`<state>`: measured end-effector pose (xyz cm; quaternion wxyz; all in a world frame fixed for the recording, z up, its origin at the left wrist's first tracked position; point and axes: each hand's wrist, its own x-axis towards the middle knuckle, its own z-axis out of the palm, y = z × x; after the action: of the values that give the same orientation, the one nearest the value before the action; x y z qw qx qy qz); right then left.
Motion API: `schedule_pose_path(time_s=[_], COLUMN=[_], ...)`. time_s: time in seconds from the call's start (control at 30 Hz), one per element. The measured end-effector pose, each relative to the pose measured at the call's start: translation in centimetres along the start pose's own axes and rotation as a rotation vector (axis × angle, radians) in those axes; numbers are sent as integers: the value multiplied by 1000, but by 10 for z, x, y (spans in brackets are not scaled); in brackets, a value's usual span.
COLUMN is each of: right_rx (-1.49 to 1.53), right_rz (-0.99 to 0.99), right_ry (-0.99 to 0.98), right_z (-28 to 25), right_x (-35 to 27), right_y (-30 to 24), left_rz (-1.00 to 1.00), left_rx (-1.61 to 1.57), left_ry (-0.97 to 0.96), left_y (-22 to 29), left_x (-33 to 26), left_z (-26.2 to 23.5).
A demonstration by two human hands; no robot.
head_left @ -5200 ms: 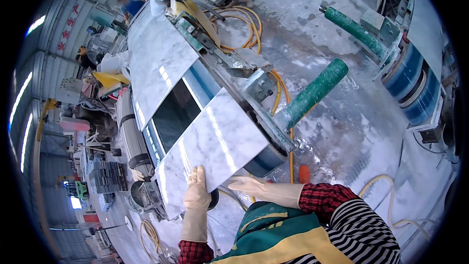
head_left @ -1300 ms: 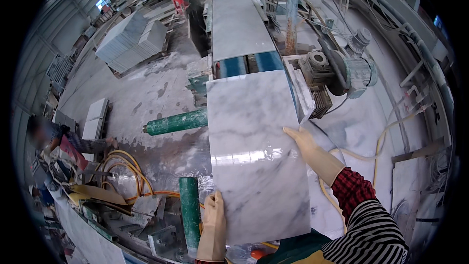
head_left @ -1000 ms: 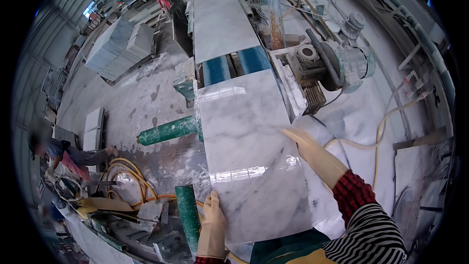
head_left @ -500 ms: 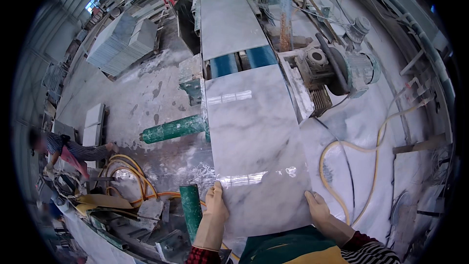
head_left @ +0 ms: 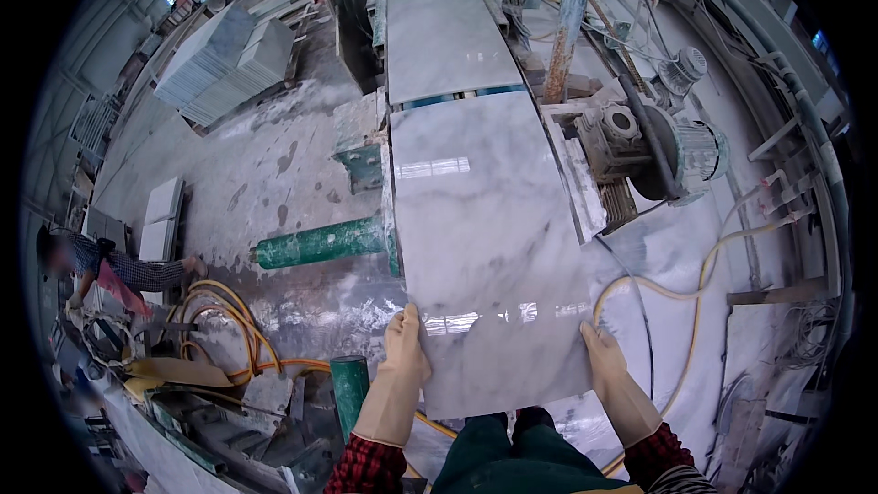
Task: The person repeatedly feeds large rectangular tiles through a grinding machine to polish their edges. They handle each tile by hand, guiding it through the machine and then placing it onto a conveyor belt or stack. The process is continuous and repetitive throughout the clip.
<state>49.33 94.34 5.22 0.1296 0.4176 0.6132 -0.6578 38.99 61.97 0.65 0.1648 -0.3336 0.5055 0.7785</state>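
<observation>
1. While the left hand, gloved in cream, clasps one long edge of the grey-veined white slab near its close end, the right hand, gloved alike, holds the opposite edge; each grip is closed on the slab, thumb side uppermost, though how far the fingers reach underneath cannot be told.
2. The slab lies lengthwise ahead of the person, its near end jutting out in front of the dark green garment, its far end at the conveyor.
3. Beyond that end, a narrow gap shows a blue belt, then a second pale slab in line.
4. Right of the slab sit a grimy motor and a looping yellowish hose on the wet floor.
5. To the left, a green cylinder points outward; another stands near the left hand.
6. Farther left are coiled orange hoses, a bending co-worker and stacked slabs.
</observation>
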Motion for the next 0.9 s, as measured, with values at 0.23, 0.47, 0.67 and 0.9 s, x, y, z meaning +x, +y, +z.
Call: schedule_pose_path(time_s=[0.23,0.47,0.67,0.9], right_rx=[54,39,64,29], right_rz=[18,61,64,24], right_ry=[27,86,5,27], right_z=[5,15,14,19], right_x=[30,29,32,38], right_y=[-1,-18,-21,-24], left_rz=[-4,-14,-22,-10], left_rx=[34,28,-6,7], left_ry=[44,28,-17,1], left_y=[25,22,28,43], left_x=[8,25,29,28], left_z=[26,19,23,35])
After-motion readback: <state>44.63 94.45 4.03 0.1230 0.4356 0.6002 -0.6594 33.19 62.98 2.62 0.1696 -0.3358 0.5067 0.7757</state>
